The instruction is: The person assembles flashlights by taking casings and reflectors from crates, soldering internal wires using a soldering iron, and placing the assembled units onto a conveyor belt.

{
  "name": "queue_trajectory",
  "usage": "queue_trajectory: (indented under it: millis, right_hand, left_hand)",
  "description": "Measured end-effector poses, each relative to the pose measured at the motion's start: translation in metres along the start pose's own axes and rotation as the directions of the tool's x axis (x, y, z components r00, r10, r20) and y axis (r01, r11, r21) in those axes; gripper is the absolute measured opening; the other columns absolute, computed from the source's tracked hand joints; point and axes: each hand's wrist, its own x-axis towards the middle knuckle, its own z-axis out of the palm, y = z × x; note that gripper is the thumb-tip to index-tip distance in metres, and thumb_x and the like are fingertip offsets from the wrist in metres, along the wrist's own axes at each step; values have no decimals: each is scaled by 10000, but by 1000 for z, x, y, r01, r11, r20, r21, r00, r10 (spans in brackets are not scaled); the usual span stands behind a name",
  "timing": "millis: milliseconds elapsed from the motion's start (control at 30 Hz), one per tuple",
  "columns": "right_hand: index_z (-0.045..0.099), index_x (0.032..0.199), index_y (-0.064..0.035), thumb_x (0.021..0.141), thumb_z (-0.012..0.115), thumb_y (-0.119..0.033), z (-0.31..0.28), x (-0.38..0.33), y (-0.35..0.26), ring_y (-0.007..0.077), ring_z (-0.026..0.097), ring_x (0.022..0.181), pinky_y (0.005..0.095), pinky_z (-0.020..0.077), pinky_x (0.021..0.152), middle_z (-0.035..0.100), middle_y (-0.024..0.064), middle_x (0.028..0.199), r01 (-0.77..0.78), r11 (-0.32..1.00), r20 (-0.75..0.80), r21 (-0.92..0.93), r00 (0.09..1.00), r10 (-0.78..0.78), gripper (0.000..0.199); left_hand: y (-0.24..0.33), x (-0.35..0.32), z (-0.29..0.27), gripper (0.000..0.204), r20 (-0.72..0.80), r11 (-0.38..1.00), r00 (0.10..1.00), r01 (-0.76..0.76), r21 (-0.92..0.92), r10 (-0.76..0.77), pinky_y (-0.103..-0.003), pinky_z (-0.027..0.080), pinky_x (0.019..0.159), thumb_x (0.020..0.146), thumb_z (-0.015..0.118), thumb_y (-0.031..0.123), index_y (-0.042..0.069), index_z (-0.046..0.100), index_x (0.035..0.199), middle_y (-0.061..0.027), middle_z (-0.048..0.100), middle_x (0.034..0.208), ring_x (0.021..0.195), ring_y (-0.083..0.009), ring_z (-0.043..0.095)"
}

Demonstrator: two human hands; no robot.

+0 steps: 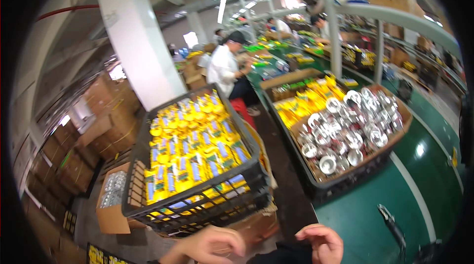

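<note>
My left hand [213, 244] hovers at the lower edge, just in front of a black plastic crate [197, 219]. Its fingers are loosely bent and somewhat blurred, with nothing seen in them. My right hand [323, 245] is beside the green work table [345, 224], fingers curved and apart, also without a visible thing. Rows of yellow pieces [192, 150] with blue-grey strips fill the crate. On the table, a second black crate [321, 192] bears a cardboard tray [405, 116] heaped with shiny silver cup-shaped parts [345, 130], next to yellow pieces [306, 98].
A dark slim tool [392, 227] lies on the table at right. Left of the crate stands an open carton [111, 214] with silver parts; stacked cardboard boxes [108, 111] and a white pillar [136, 32] are beyond. A seated person [224, 69] works farther along the table.
</note>
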Motion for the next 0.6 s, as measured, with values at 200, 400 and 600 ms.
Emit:
queue_trajectory:
  millis: [200, 400, 600]
  right_hand:
    - [554, 1029, -11, 879, 515, -130, -42, -36, 72, 141, 537, 889, 250, 416, 811, 576, 60, 935, -410, 899, -254, -153, 896, 365, 195]
    - [564, 1026, -28, 868, 533, -141, -75, -72, 89, 141, 533, 839, 256, 416, 785, 589, 63, 886, -489, 872, -337, -27, 826, 452, 197]
    - [563, 1020, -14, 865, 525, -128, -74, -90, 102, 137, 533, 831, 242, 411, 770, 599, 67, 884, -499, 853, -345, -150, 835, 428, 196]
  left_hand:
    - [28, -11, -158, 274, -694, 884, 672, 454, 112, -258, -237, 438, 575, 871, 490, 306, 45, 554, 817, -48, 577, 745, 690, -106, 557]
    - [-62, -23, -246, 632, -902, -214, 80, 959, 186, -424, -378, 404, 896, 792, 413, 533, -11, 564, 1077, -240, 524, 1125, 1042, -362, 512]
    - [-102, -11, -272, 614, -848, -261, 58, 939, 226, -527, -361, 404, 902, 731, 480, 539, 18, 603, 1032, -191, 545, 1132, 1058, -315, 520]
